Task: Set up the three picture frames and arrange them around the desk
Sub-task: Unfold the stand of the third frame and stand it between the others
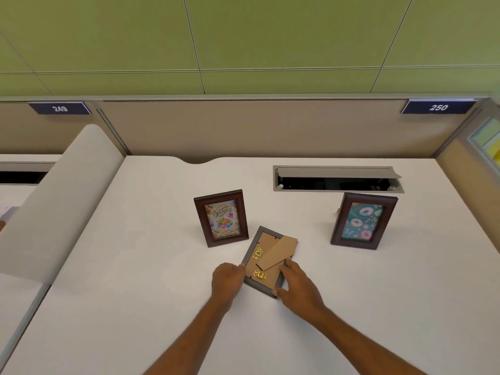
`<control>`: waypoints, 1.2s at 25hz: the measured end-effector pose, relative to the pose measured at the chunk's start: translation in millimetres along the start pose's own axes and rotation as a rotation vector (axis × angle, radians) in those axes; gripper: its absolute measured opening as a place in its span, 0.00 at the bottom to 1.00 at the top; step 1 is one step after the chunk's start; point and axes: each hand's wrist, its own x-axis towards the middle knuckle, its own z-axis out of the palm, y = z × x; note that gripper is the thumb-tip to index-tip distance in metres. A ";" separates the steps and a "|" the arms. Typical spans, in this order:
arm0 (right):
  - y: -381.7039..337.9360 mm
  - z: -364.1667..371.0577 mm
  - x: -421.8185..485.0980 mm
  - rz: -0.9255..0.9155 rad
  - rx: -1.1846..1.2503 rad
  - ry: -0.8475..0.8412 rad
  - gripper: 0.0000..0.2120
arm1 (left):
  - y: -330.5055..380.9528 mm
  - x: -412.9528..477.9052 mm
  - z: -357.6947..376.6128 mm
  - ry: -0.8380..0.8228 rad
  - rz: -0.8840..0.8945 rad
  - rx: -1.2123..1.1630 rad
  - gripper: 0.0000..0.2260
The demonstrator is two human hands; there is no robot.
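Two dark wooden picture frames stand upright on the white desk (135,266): one with a birthday card (221,217) at the centre, one with a doughnut print (363,221) to the right. A third frame (266,259) lies face down in front of the birthday frame, its brown cardboard back and folding stand (278,253) showing, with two gold hangers. My left hand (227,280) touches the frame's left edge with curled fingers. My right hand (297,288) holds its near right corner, fingertips at the base of the stand.
An open cable tray slot (338,180) with a raised flap sits at the back right of the desk. A beige partition (243,125) bounds the rear, a curved divider (62,201) the left. Number plates 249 and 250 hang on the partition.
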 end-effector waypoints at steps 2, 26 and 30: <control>-0.4 3.2 -1.1 -0.004 0.024 -0.020 0.46 | 1.2 -1.0 0.4 -0.008 -0.078 -0.101 0.14; 17.2 8.9 -9.9 -0.042 0.185 0.040 0.57 | -1.6 -12.1 -9.9 -0.209 0.092 -0.205 0.08; 30.5 12.1 -13.8 -0.132 0.094 0.032 0.56 | 1.7 -19.3 -9.9 -0.171 0.202 -0.156 0.08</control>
